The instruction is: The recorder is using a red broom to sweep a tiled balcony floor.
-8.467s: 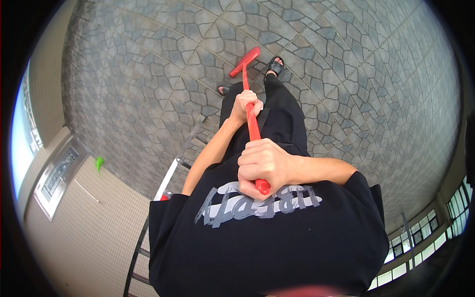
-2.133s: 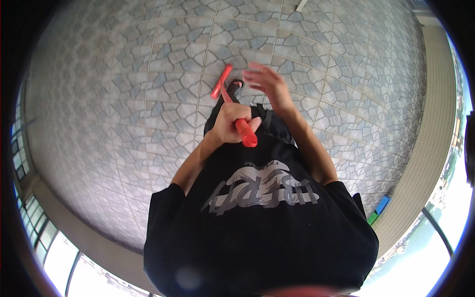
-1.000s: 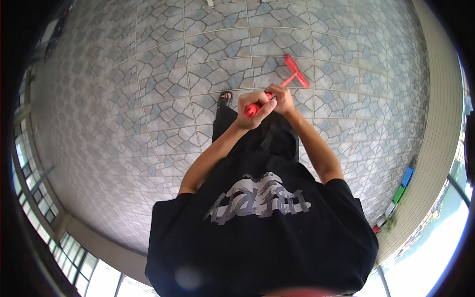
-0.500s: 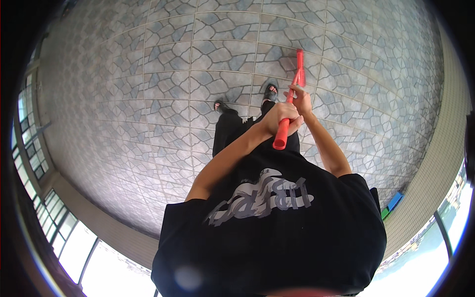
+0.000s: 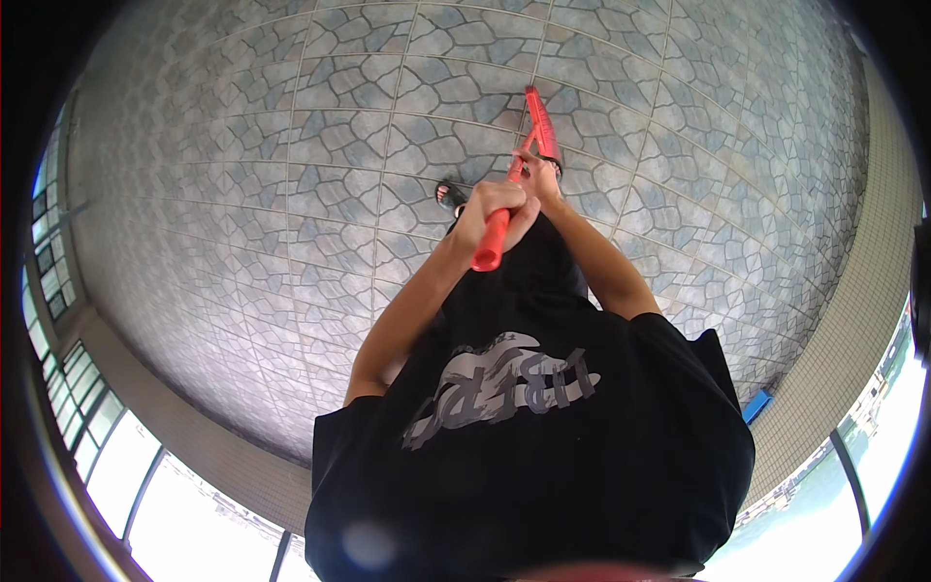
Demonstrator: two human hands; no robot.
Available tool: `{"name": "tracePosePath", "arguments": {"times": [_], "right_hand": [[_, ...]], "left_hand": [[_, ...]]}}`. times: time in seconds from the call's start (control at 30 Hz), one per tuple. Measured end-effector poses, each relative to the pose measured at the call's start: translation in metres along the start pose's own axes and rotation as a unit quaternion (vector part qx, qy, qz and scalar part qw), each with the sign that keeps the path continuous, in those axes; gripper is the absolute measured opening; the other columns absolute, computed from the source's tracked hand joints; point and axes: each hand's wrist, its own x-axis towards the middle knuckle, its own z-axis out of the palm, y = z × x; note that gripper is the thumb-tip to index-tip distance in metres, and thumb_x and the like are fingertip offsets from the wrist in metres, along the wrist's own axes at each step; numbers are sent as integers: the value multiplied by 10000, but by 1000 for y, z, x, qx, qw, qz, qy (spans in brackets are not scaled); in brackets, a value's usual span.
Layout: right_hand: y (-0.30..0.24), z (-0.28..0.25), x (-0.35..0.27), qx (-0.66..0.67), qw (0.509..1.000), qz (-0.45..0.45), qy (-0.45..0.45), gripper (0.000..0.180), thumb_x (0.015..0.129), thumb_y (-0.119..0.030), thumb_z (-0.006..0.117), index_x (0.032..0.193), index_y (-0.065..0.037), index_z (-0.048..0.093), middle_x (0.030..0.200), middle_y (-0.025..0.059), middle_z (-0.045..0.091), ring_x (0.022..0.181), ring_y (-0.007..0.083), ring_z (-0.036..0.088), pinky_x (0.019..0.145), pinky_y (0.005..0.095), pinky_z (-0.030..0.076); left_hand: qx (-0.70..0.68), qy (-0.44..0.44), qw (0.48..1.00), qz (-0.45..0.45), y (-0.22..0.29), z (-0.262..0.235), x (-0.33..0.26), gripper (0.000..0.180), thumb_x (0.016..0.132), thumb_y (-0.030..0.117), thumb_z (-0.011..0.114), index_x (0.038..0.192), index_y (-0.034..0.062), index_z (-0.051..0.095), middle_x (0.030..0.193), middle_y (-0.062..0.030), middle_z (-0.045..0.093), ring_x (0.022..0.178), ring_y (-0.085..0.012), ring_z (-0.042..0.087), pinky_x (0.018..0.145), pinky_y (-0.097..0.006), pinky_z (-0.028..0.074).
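A red long-handled broom [image 5: 538, 132] slants down from my hands, its wide head low over the stone-patterned floor. Whether bristles or a blade line the head's lower edge I cannot make out. My left hand [image 5: 495, 206] wraps round the upper handle, just below its rounded red end, which points back at my body. Farther down the shaft, my right hand [image 5: 541, 178] closes on the handle with the fingers curled round it. The broom head lies in front of my right foot, which is mostly hidden behind the right hand and the broom.
My left foot in a black sandal [image 5: 449, 194] stands left of the handle. Grey irregular-stone paving [image 5: 330, 165] spreads all around. A low tiled wall [image 5: 810, 373] curves along the right, with a blue object [image 5: 757, 406] beside it. Windows [image 5: 82, 388] line the left edge.
The broom and both hands have shifted left in the view, and the broom head now tilts the other way, in front of my right foot. Both hands keep their hold.
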Motion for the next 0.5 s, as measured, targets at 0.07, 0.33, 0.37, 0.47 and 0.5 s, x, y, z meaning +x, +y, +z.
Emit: {"name": "tracePosePath", "arguments": {"times": [0.07,0.33,0.37,0.47,0.5], "right_hand": [[-15,15,4,-71,997,-1,-14,358,864,-8,617,1211,-94,646,1112,184,712,969,432,686,806,522,561],[-34,5,-23,-89,994,-47,31,244,907,-86,611,1151,-81,613,1156,164,668,933,435,679,775,522,566],[-33,3,-25,-95,993,-47,56,201,927,-123,613,1123,-82,622,1107,156,685,927,432,682,765,511,563],[6,-9,-23,-95,993,35,61,202,983,-186,587,1167,-110,619,968,164,724,848,403,710,688,485,541],[8,-8,-18,-92,992,4,87,174,922,-136,624,1083,-81,663,882,156,714,818,413,703,677,470,558]], "left_hand": [[-21,3,1000,23,-15,-25,-14,396,851,-35,664,584,25,378,524,-66,377,477,-207,365,490,-365,310],[-72,9,993,96,-5,-29,-40,348,817,-83,656,619,48,402,569,-69,428,490,-227,419,523,-368,358],[-57,10,996,75,-3,-22,-42,362,788,-83,683,619,52,393,580,-83,424,517,-277,432,542,-383,371],[-55,30,995,72,-8,16,-32,356,782,-79,693,615,49,406,580,-89,448,520,-285,457,545,-400,389],[-51,40,996,53,-13,24,-34,340,787,-64,697,613,43,424,583,-104,476,538,-299,490,547,-410,407]]}}
